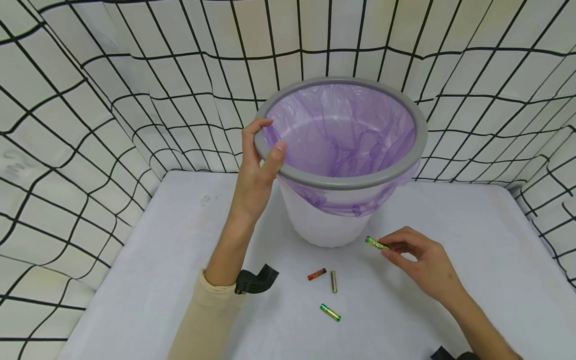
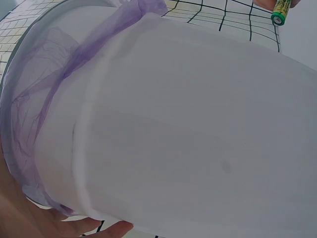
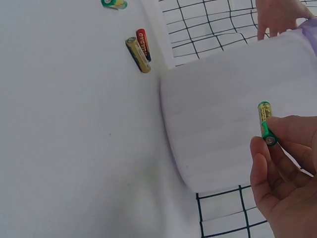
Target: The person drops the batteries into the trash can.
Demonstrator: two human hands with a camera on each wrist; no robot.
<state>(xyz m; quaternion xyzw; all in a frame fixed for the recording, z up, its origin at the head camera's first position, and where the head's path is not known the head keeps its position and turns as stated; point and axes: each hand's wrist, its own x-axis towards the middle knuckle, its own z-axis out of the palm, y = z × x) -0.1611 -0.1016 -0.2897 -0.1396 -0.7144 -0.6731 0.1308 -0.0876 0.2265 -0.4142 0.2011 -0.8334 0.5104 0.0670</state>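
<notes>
A white bin (image 1: 330,225) with a grey rim and a purple liner bag (image 1: 342,135) stands at the back of the table. My left hand (image 1: 256,175) grips the rim on its left side, thumb over the top and fingers at the outside. In front of the bin's lower right, my right hand (image 1: 418,257) pinches a green and yellow battery (image 1: 374,243) between thumb and fingers, above the tabletop; the right wrist view shows this battery (image 3: 265,121) against the bin's white wall. On the table lie a red battery (image 1: 317,274), a gold battery (image 1: 333,281) and another green battery (image 1: 330,312).
A white table (image 1: 189,225) carries everything. White panels with a black wire grid (image 1: 180,85) enclose it at the back and both sides, close behind the bin. A black wrist strap mount (image 1: 256,280) juts out from the left sleeve.
</notes>
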